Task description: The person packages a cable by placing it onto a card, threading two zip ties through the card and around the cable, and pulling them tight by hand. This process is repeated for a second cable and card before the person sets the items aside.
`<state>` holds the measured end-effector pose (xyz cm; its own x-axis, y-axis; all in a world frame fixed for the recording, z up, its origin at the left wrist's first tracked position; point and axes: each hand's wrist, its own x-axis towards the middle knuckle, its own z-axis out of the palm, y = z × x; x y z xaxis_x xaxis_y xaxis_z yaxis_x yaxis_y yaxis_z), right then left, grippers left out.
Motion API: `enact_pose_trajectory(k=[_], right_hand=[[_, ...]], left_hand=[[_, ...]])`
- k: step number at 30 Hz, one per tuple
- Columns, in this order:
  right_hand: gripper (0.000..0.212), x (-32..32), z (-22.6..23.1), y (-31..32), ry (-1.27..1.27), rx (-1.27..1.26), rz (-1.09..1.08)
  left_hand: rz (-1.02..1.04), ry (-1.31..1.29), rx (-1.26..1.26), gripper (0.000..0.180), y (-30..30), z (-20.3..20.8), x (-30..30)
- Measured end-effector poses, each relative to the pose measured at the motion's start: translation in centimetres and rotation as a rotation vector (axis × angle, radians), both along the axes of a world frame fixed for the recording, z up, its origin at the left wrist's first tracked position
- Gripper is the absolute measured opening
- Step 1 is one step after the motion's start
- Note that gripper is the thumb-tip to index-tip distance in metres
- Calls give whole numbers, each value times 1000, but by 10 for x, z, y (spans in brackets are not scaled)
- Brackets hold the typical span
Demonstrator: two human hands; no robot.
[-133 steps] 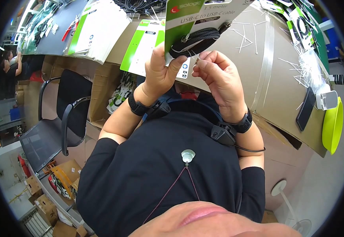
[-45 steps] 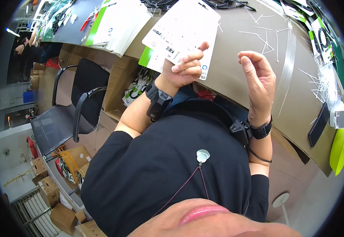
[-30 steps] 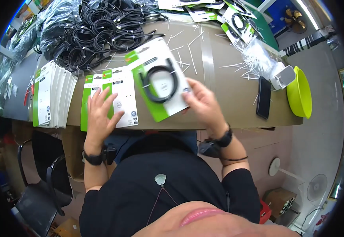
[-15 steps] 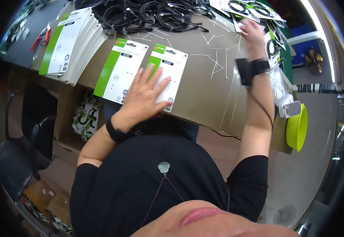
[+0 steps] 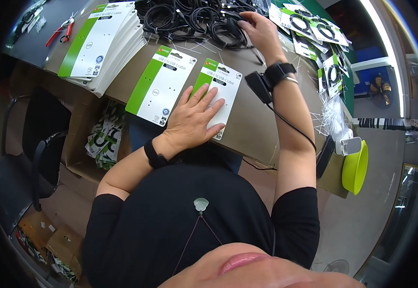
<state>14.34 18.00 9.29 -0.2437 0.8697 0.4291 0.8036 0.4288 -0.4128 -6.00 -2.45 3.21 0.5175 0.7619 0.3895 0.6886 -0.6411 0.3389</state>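
Resting spread left hand [image 5: 190, 122] on green-and-white rectangular card [image 5: 227, 90]; coiled black cables [image 5: 204, 21] at right hand [image 5: 264, 36], can't tell if pinching.

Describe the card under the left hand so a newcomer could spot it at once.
On the brown table, right of the card stack, lies an uncovered green-and-white card. The wanted card lies just right of it, set apart by the left hand spread across it.
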Motion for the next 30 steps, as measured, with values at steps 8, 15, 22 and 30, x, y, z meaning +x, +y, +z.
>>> enact_pose_trajectory(k=[8, 15, 22, 30], right_hand=[[23, 2, 42, -79, 872, -94, 52], [24, -27, 3, -212, 1497, -606, 200], [46, -5, -27, -244, 1486, -590, 367], [56, 14, -30, -259, 1651, -515, 332]], left_hand=[[-36, -37, 1, 52, -18, 3, 1], [-184, -1284, -793, 37, -16, 33, 30], [-722, -1688, -1122, 42, -8, 3, 51], [-643, -1629, -1466, 56, -18, 23, 56]])
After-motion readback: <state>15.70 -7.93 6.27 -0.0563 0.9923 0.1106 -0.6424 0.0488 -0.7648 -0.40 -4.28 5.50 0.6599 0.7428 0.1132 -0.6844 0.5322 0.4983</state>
